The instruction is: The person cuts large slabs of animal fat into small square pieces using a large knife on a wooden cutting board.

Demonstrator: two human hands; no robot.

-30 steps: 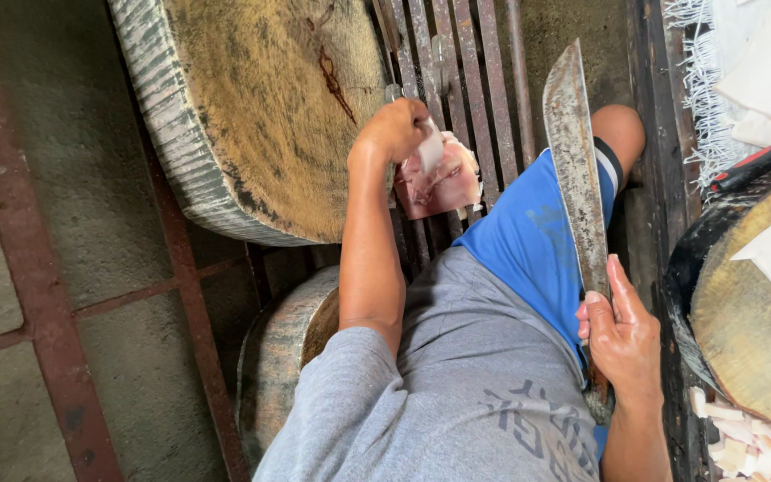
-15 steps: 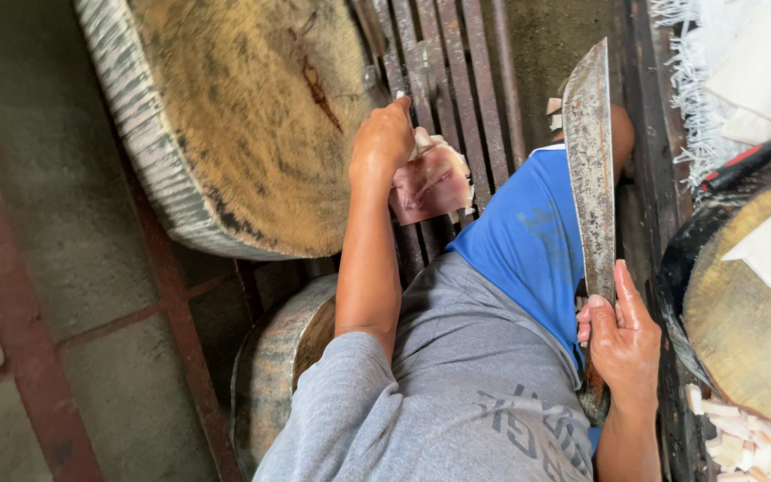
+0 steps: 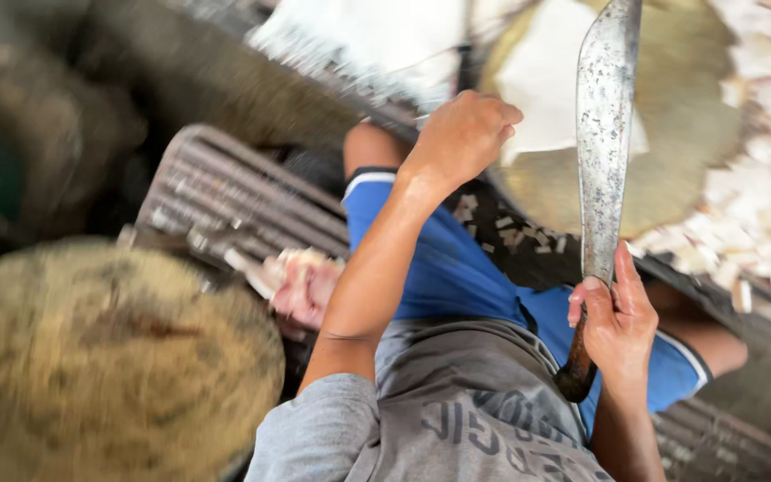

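Note:
My right hand (image 3: 617, 326) grips the dark handle of a long, worn machete (image 3: 603, 134), whose blade points up over a round wooden chopping block (image 3: 671, 170). My left hand (image 3: 461, 134) is a closed fist at that block's near edge, beside a white sheet (image 3: 537, 98) lying on it. I cannot tell whether anything is in the fist. A pale pink chunk of meat (image 3: 301, 284) lies on the metal slatted rack (image 3: 225, 196), apart from both hands. My blue shorts and grey shirt fill the lower middle.
A second large round block (image 3: 109, 357) sits at the lower left, blurred. Several pale cut chips (image 3: 760, 205) are piled at the right, and a few are scattered below the block. A white woven sack (image 3: 359, 36) lies at the top.
My left hand has let go of the meat chunk and swung across to the other chopping block. The view has turned sharply. The machete stays in my right hand.

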